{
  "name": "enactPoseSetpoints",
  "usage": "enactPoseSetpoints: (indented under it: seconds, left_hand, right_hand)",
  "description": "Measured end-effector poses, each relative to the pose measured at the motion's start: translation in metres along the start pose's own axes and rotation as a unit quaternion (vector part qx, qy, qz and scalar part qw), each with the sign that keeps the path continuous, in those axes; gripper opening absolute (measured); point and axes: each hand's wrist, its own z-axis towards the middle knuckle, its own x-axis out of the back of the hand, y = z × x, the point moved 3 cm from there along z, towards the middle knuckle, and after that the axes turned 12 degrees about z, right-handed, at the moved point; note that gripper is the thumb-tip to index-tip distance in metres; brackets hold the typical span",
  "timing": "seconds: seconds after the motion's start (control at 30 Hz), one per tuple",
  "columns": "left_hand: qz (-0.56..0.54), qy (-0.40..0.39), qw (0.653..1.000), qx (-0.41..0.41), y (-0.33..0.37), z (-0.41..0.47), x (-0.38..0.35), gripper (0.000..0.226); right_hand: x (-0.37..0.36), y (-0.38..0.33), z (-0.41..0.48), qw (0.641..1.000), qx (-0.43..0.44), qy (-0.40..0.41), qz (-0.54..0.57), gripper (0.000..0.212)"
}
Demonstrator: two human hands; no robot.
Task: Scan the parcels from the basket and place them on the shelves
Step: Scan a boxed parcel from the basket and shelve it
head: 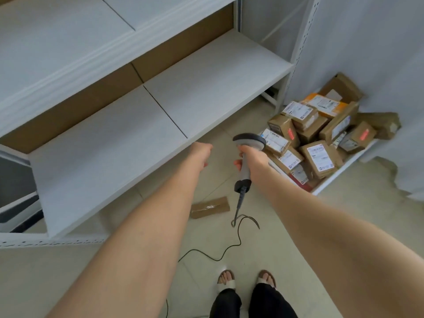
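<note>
Oddly, little of the left hand (pixel 202 153) can be read: it is seen from the back of the wrist, its fingers point away from the camera and fold out of sight, so whether they are clenched or slack cannot be told, though nothing shows in it. It hangs just off the front edge of the lower white shelf (pixel 137 134). The right hand (pixel 251 157) is wrapped round the grip of the scanner (pixel 244 177), fingers curled about it and covering the upper part of the handle. The scanner's long axis runs nearly straight up the picture, head at the far end away from the person and butt end toward them; its reading face is turned away and cannot be seen. From the butt a dark cable (pixel 229 247) loops down across the tiled floor and passes out of sight behind the left forearm. Just right of the scanner head lies the basket (pixel 339 174), only its white near rim showing, the rest buried under a heap of brown parcels (pixel 316 138) with white labels too small to read; the far parcels lean on the grey wall. A flat strip of cardboard (pixel 210 207) lies on the floor below the hands, partly cut by the left arm.
</note>
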Motion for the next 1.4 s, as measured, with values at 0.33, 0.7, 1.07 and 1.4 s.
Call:
enactPoseSetpoints:
  seconds: [0.33, 0.7, 1.07, 1.4]
  left_hand:
    - [0.056, -0.029, 0.998, 0.018, -0.121, 0.116, -0.123, 0.006]
    - [0.406, -0.055, 0.912, -0.032, -0.286, 0.300, -0.209, 0.071]
    - [0.635, -0.033, 0.768, -0.078, -0.404, 0.409, -0.287, 0.114]
    - [0.326, 0.038, 0.944, -0.043, -0.295, 0.355, -0.232, 0.089]
  right_hand:
    - [0.052, 0.124, 0.167, 0.999, -0.024, 0.018, -0.045, 0.023]
    - [0.061, 0.265, 0.372, 0.991, -0.068, 0.006, -0.113, 0.024]
    - [0.057, 0.337, 0.492, 0.985, -0.094, -0.021, -0.139, 0.034]
    - [0.053, 0.256, 0.425, 0.998, -0.003, -0.037, -0.057, 0.014]
